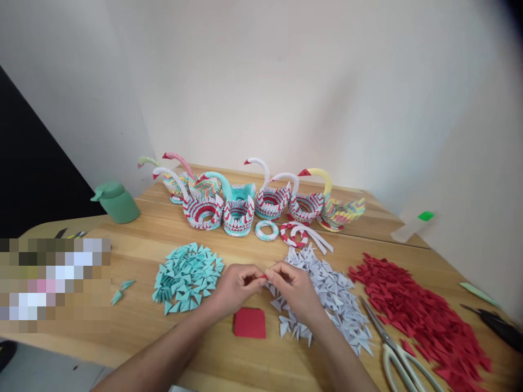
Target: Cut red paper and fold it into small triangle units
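From where I'm standing, the person's left hand [241, 283] and right hand [293, 286] are meeting over the near middle of the pale brown wooden table [141, 256]. Both are pinching, thumb against curled forefinger, a tiny red folded-looking piece of paper [263, 276] between their fingertips. It is sitting just above the near-left edge of a loose pile of white folded paper triangles [333, 294], and beyond a flat red rectangle of paper [250, 323] that is lying on the near side.

With something so small, I'm thinking the handling should be going gently: one hand steadying the piece while the other is lining up its edges, then thumb and forefinger pressing evenly along any crease. Squeezing unevenly would be risking a skewed point.

The fingers are hiding most of the piece; only a red sliver is showing, so I can't tell which way its tip is pointing or how its long axis is running.

A pile of teal folded paper triangles [188, 279] is spreading to the left, while a long heap of red folded paper triangles [420, 307] is stretching from far to near on the right.
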Demonstrator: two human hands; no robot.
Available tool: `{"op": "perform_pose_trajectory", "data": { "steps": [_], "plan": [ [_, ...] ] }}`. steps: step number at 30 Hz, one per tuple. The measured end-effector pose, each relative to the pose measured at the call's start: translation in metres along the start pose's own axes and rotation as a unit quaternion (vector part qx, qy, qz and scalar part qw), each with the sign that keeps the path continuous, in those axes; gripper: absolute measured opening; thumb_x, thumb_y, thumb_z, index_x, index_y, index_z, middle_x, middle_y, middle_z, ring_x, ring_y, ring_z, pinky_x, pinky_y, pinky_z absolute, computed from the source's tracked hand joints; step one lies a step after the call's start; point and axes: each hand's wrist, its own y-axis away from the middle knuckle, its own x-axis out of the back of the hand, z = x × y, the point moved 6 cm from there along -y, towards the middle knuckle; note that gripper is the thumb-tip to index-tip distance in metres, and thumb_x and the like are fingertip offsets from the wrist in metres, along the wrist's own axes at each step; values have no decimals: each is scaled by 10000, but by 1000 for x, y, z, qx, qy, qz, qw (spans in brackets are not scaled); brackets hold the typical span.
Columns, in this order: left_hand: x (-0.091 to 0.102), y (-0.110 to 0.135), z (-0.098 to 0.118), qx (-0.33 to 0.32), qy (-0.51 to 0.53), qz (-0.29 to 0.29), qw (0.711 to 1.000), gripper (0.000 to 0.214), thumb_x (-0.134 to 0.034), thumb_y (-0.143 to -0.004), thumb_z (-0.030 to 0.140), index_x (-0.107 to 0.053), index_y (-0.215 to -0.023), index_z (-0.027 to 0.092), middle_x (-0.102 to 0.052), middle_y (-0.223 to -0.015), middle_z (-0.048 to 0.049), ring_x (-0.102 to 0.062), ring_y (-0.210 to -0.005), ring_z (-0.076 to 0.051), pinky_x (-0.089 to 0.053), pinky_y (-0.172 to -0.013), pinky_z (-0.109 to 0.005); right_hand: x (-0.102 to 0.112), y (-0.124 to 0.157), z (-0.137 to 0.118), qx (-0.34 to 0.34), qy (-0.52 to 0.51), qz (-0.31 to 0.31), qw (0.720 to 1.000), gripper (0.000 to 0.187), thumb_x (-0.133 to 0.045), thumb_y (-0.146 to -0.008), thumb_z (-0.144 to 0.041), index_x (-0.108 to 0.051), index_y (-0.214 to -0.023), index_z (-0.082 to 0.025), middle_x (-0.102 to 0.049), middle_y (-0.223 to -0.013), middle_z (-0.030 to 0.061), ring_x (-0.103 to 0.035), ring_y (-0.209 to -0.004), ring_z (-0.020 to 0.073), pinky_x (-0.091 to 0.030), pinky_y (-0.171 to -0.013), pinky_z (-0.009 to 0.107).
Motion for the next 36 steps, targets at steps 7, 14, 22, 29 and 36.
{"op": "perform_pose_trajectory", "data": {
  "steps": [7,14,22,29,36],
  "plan": [
    [3,9,24,-188,-191,67,961,242,-571,-848,367,-665,-735,174,-640,-669,-45,-542,-635,-152,-360,-607,-243,3,-1,16,-75,-100,13,992,352,-549,-820,-462,-530,-597,-189,-480,-445,-53,-433,-422,99,-337,-429,208],
    [1,20,41,-300,-244,97,917,159,-513,-894,218,-620,-784,178,-670,-767,-65,-543,-703,-159,-382,-666,-268,-2,0,13,-86,-128,-8,988,355,-558,-807,-430,-505,-557,-184,-453,-448,-67,-406,-398,77,-328,-422,195],
    [2,23,46,-330,-236,99,908,111,-523,-886,176,-609,-816,169,-678,-782,-54,-540,-705,-150,-402,-666,-263,-4,1,13,-78,-116,-25,990,373,-530,-830,-440,-503,-563,-181,-452,-443,-64,-391,-404,77,-307,-434,195],
    [-1,25,42,-340,-268,128,892,132,-500,-898,189,-571,-789,168,-632,-731,-35,-515,-678,-150,-375,-632,-265,-6,1,16,-75,-104,-45,991,371,-516,-844,-462,-509,-595,-187,-422,-446,-73,-364,-401,80,-289,-425,199],
    [2,9,20,-141,-167,84,972,154,-536,-872,292,-580,-786,172,-617,-720,-15,-531,-654,-136,-381,-614,-233,1,1,1,5,-17,-39,999,353,-470,-880,-408,-528,-621,-176,-448,-547,-49,-426,-528,102,-317,-512,207]
  ]
}}
